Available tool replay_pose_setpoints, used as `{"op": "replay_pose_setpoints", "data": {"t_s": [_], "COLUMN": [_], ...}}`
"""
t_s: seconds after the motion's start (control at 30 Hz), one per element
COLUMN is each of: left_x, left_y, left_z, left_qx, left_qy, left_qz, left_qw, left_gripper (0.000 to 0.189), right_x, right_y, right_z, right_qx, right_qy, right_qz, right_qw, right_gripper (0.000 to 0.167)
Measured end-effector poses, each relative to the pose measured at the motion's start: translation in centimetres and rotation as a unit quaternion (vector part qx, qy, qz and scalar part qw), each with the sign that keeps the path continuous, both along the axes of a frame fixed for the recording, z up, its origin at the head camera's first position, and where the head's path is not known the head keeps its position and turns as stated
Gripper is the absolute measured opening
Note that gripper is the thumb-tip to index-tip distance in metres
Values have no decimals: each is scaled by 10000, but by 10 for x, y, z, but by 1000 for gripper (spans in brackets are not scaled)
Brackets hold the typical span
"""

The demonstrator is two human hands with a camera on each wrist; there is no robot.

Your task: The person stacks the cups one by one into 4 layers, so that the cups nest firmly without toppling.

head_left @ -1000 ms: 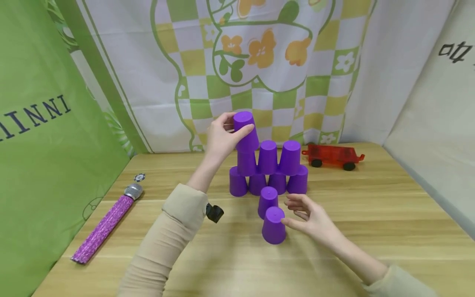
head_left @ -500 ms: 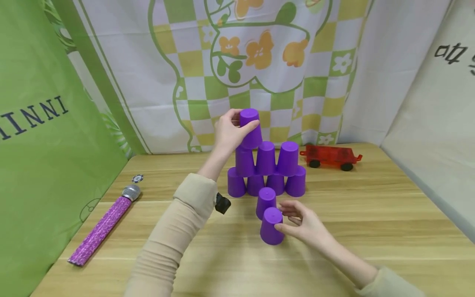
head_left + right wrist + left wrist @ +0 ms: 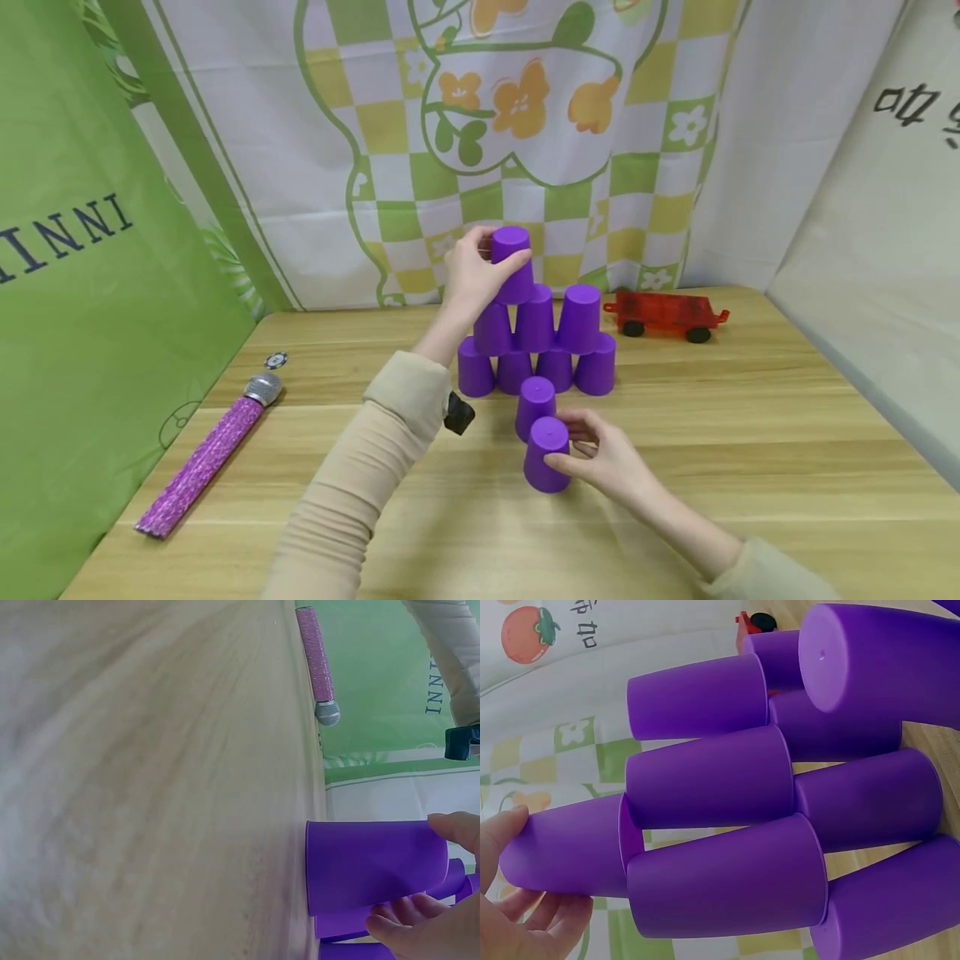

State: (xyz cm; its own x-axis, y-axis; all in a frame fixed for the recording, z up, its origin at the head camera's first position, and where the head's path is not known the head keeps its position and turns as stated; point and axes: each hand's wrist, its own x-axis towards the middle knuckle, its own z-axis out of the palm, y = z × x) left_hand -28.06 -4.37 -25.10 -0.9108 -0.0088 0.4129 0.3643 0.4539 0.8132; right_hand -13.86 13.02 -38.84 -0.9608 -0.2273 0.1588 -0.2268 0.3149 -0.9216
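The left hand (image 3: pixel 472 267) grips the top cup (image 3: pixel 513 267), thumb on its near side and fingers round its far side. This purple cup is mouth down above the left and middle cups of the second row (image 3: pixel 535 321); in the left wrist view its rim lies right by their bases, though whether it bears on them is hard to tell. The right hand (image 3: pixel 606 458) holds the front cup (image 3: pixel 547 457) between thumb and fingers, low at the table (image 3: pixel 750 433). The rear cup (image 3: pixel 536 407) stands mouth down just behind it, partly hidden by it.

Beyond these, the second row has three upturned cups side by side, set on the bottom row (image 3: pixel 514 373) of four. All the cups are purple.

A beige sleeve (image 3: pixel 401 417) covers the left forearm, with a black device (image 3: pixel 458 414) beside its cuff. Farther out, a red wagon (image 3: pixel 665 313) with black wheels stands behind and to the right of the stack. On the left of the table lie a pink microphone (image 3: pixel 213 454) with a silver head and, just beyond that head, a small round chip (image 3: pixel 276 360). A checked, flowered cloth (image 3: pixel 525 158) hangs at the back, a green cloth (image 3: pixel 67 333) with dark letters at the left.
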Motion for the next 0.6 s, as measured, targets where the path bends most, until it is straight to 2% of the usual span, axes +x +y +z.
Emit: {"op": "replay_pose_setpoints", "data": {"t_s": [0.3,0.6], "left_x": [-1,1], "left_y": [0,0], "left_z": [-2,-5], "left_qx": [-52,-25], "left_qy": [-16,-39], "left_qz": [97,15], "left_qw": [9999,10000], "left_gripper": [52,50], "right_x": [-1,-3], "right_y": [-1,-2], "right_z": [-3,-5], "right_qx": [-21,-56], "right_qy": [-76,-131], "right_qz": [79,87], "right_qw": [9999,9999], "right_gripper": [54,51]}}
